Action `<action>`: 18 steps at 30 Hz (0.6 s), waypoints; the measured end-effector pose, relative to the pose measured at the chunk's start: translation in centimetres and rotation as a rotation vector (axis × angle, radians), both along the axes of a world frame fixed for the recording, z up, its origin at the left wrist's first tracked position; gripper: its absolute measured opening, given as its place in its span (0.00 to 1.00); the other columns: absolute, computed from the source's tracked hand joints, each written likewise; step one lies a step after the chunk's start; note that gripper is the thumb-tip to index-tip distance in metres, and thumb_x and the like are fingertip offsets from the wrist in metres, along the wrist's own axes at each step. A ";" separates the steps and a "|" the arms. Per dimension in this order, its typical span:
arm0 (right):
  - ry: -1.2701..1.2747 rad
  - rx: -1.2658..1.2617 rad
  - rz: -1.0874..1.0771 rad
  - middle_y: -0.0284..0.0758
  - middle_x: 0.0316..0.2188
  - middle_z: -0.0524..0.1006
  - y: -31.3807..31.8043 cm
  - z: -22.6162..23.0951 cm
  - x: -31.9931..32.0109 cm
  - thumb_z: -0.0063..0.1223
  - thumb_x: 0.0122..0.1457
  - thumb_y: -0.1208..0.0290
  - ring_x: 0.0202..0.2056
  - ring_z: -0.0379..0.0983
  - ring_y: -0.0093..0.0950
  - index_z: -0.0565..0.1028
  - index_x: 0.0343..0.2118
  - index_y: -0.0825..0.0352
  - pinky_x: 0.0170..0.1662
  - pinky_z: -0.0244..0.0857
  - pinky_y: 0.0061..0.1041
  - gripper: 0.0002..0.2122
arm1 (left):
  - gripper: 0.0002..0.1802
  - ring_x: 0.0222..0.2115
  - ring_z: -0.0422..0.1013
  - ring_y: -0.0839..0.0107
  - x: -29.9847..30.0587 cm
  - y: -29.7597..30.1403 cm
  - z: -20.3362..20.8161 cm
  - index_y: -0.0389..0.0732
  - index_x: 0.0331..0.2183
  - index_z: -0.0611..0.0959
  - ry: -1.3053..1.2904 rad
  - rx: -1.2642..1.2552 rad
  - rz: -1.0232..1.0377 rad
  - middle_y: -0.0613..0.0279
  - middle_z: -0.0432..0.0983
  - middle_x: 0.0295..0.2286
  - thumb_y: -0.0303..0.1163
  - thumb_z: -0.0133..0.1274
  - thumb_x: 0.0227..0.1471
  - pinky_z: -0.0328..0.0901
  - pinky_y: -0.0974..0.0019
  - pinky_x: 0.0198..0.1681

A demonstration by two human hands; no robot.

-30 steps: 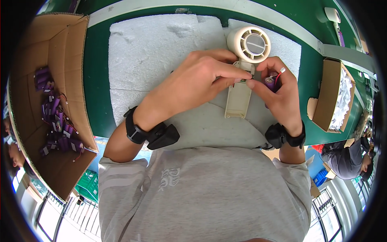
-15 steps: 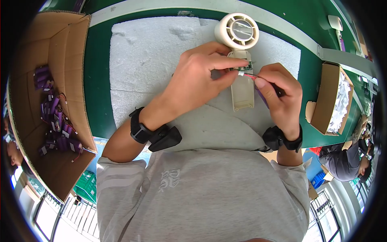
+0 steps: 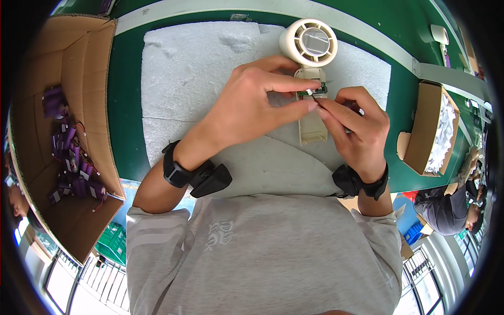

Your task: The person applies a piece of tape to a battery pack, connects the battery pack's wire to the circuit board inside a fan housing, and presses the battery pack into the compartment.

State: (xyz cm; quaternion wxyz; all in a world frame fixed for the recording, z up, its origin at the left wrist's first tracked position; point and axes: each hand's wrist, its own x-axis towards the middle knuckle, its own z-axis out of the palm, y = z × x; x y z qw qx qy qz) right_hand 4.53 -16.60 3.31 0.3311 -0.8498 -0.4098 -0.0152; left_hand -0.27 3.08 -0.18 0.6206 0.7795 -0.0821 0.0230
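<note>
A cream handheld fan [image 3: 314, 131] lies on the foam sheet, its round head away from me and its handle opened. A green circuit board [image 3: 321, 90] shows inside the handle. My left hand [image 3: 252, 100] steadies the fan, index finger over the board and thumb lower down. With thumb and index finger pinched, my right hand [image 3: 359, 128] grips thin battery wires beside my left thumb tip. The wires end in a small white connector [image 3: 309, 92] at the board; whether it is seated I cannot tell. The battery itself is mostly hidden in my right hand.
White foam [image 3: 184, 73] covers the green table [image 3: 128, 105]. At left stands a cardboard box [image 3: 100, 63] holding several purple batteries [image 3: 79, 157] with wires. A smaller carton [image 3: 420, 134] of white pieces is at right. Another fan [image 3: 440, 34] lies far right; a person [image 3: 446, 212] sits beyond.
My right hand has shifted left and turned, bringing the wires closer to my left thumb. The white connector has moved up and left over the board; the purple battery is now less visible.
</note>
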 end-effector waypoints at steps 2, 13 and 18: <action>-0.030 -0.017 0.005 0.32 0.25 0.70 0.1 -0.1 0.0 0.65 0.44 0.78 0.20 0.67 0.22 0.80 0.30 0.68 0.22 0.61 0.19 0.08 | 0.14 0.33 0.74 0.72 0.0 0.0 0.0 0.41 0.40 0.84 -0.018 -0.011 -0.002 0.56 0.76 0.38 0.26 0.60 0.47 0.69 0.72 0.33; 0.088 0.015 -0.094 0.32 0.24 0.70 0.6 -0.5 -0.4 0.64 0.45 0.80 0.19 0.65 0.20 0.80 0.29 0.68 0.20 0.58 0.18 0.07 | 0.14 0.26 0.74 0.67 0.2 -0.2 -0.6 0.47 0.36 0.85 -0.008 -0.023 0.058 0.56 0.77 0.31 0.28 0.62 0.42 0.67 0.69 0.27; 0.123 0.034 -0.106 0.31 0.22 0.71 0.4 -0.6 -0.6 0.62 0.46 0.81 0.19 0.65 0.19 0.80 0.28 0.69 0.20 0.56 0.17 0.05 | 0.15 0.31 0.74 0.73 0.1 0.3 -0.1 0.42 0.39 0.84 0.017 0.063 -0.018 0.58 0.76 0.37 0.23 0.60 0.46 0.69 0.73 0.32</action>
